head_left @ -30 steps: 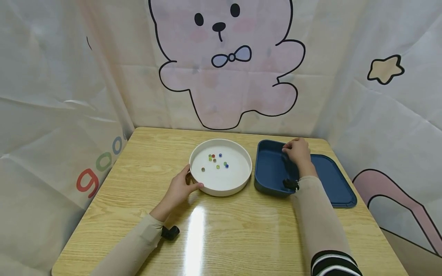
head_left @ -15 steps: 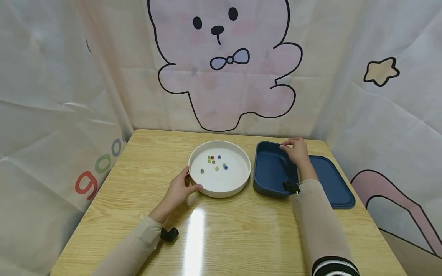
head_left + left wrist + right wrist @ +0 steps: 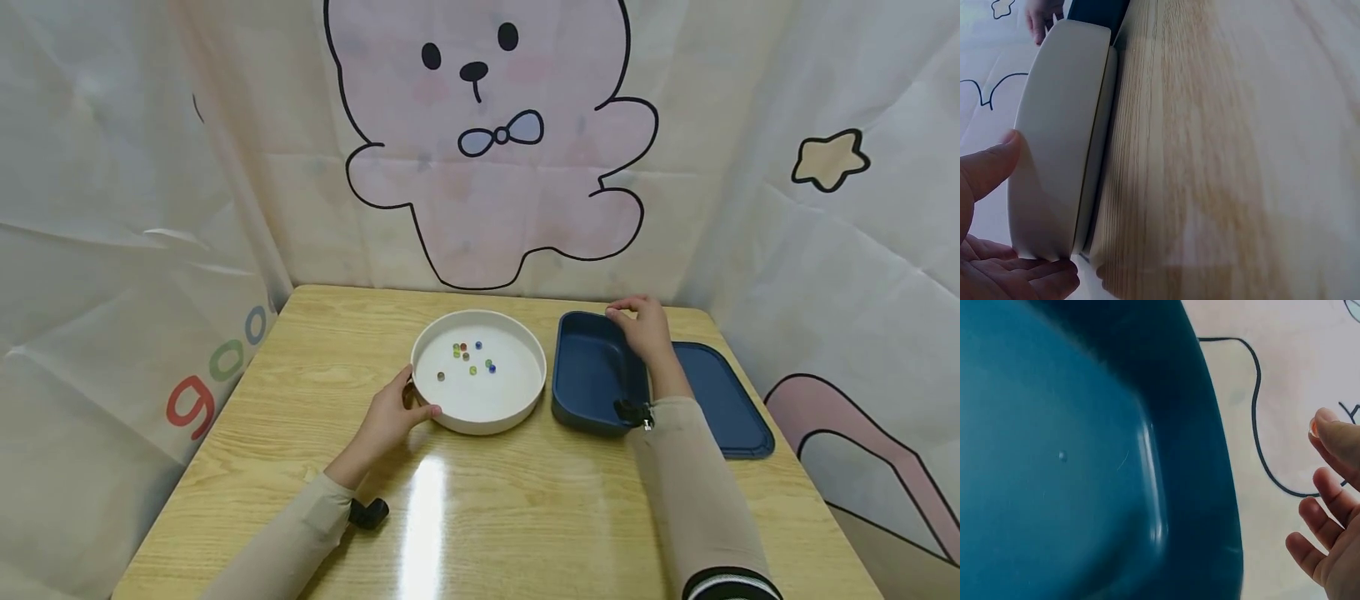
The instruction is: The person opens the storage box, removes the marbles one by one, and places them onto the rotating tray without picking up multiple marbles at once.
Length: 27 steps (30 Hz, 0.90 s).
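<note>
In the head view, a round white dish (image 3: 502, 392) with several small coloured beads (image 3: 466, 357) on its floor stands on the table. My left hand (image 3: 388, 421) grips its near left side; the left wrist view shows the thumb at the rim and fingers curled round the dish wall (image 3: 1054, 144). To the right is a deep blue box (image 3: 592, 375). My right hand (image 3: 643, 329) is above its far right corner. In the right wrist view, thumb and forefinger of that hand pinch a tiny orange, see-through bead (image 3: 1314, 428), with the other fingers spread loosely.
A flat blue lid (image 3: 723, 400) lies right of the box, partly covered by the right forearm. The wooden table (image 3: 517, 517) ends at a printed cloth backdrop (image 3: 495, 208), with more cloth on both sides. A black wrist camera (image 3: 369, 513) sits at the left cuff.
My right hand has moved slightly left and farther back, from over the box's inside to its far edge. The left hand stays at the dish. The head view has tilted slightly.
</note>
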Each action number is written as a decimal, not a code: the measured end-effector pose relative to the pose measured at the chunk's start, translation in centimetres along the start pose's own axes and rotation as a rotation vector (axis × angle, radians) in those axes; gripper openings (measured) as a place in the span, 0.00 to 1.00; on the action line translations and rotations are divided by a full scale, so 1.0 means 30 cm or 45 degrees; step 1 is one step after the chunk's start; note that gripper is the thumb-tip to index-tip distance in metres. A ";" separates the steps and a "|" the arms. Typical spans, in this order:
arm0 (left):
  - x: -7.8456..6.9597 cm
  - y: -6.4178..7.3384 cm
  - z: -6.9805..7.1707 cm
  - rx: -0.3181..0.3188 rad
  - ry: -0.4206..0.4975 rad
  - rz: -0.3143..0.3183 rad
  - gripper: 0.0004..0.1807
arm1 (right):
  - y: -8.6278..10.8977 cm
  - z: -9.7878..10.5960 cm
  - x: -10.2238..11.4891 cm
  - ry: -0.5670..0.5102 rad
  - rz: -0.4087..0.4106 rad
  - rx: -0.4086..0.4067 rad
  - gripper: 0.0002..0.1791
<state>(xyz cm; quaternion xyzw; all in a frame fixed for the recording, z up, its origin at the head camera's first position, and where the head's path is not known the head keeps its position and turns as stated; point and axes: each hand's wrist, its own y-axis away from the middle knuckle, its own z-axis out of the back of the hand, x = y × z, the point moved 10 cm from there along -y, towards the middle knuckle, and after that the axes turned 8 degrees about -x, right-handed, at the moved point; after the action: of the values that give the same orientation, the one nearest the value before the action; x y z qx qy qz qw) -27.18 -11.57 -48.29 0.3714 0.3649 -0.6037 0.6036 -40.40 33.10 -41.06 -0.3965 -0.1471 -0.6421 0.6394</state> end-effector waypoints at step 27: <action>-0.016 0.002 0.000 0.017 -0.020 0.007 0.54 | -0.008 -0.222 0.369 -0.172 0.133 0.183 0.13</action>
<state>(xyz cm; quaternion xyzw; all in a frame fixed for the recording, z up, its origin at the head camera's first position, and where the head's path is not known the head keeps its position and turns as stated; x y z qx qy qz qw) -27.11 -11.36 -47.87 0.3714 0.3552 -0.6075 0.6057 -41.32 20.69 -37.53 -0.3992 -0.2148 -0.5675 0.6874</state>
